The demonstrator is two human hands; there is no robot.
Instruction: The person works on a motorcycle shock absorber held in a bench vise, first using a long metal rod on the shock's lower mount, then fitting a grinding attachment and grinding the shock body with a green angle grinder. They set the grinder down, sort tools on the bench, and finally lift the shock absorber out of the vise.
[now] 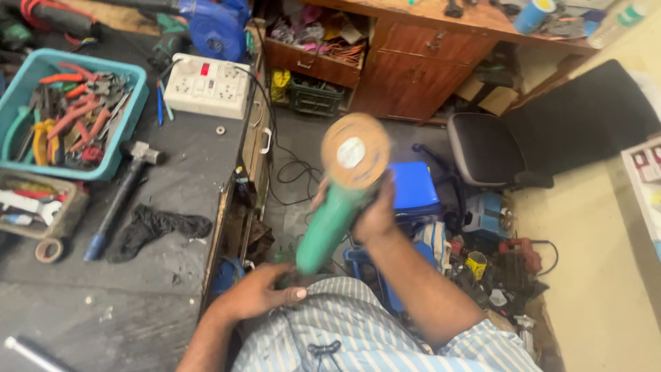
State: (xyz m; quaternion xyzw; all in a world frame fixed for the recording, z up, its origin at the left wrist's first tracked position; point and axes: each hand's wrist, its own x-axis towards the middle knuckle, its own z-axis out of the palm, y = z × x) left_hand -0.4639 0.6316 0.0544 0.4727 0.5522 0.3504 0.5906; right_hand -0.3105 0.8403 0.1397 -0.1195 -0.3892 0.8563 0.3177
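Observation:
A green angle grinder [330, 224] with a round tan disc [354, 153] points up and away from me, its disc blurred. My right hand [375, 213] wraps around the grinder's head just below the disc. Close to my striped shirt, my left hand [265, 293] grips the grinder's rear end. The tool hangs over the gap between the workbench and the floor clutter.
To my left, a dark workbench [165, 275] carries a teal tray of pliers [69, 110], a hammer [120, 196], a black rag [155, 227], a tape roll [48, 249] and a white power strip [206, 86]. A blue box [413, 187], an office chair [485, 148] and wooden drawers [413, 69] stand beyond.

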